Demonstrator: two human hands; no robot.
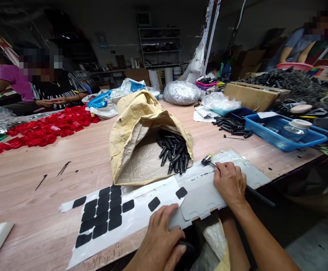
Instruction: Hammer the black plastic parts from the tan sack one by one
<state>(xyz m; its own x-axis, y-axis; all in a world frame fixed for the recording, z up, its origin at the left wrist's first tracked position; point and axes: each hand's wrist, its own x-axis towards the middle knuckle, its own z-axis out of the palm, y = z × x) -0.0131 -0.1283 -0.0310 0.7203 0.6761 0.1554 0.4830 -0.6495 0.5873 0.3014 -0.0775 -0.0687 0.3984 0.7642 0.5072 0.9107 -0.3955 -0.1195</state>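
Clasping a hammer (206,161), the right hand (231,184) is curled closed.

Your right hand (231,183) grips the hammer (207,160) over the grey board (200,192). Your left (162,235) is at the board's near edge, dark piece by thumb, unclear. Sticker sheet (135,216) left; sack (138,107) of black parts (176,152) behind.

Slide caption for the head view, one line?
Right hand gripping a hammer, left hand near a sheet of black patches, an open sack of black parts beyond.
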